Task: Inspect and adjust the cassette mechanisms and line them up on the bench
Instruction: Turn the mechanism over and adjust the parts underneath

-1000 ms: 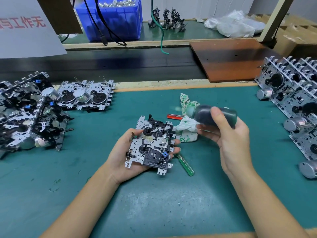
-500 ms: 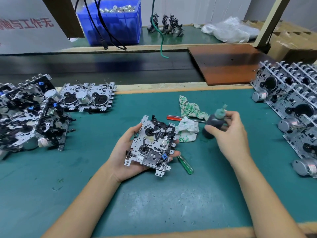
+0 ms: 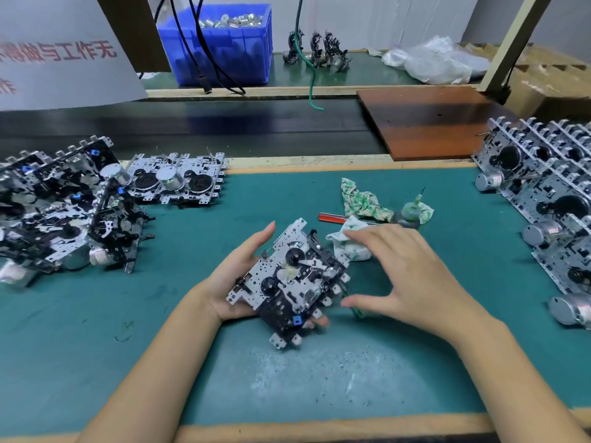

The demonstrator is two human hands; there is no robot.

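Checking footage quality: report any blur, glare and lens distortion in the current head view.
Head view: right hand slightly motion-blurred at the fingertips; cassette mechanism in the left hand fairly sharp; soft glare on the black conveyor; wide-angle bending bows the bench edge and frame corners.

On your table (image 3: 96, 362) a rag (image 3: 363, 204), a red screwdriver (image 3: 332, 218) and a small bottle (image 3: 411, 212) lie near the middle. Toward the far edge you see a brown board (image 3: 431, 123); beyond it, a blue bin (image 3: 230, 55) and plastic bags (image 3: 438, 63).
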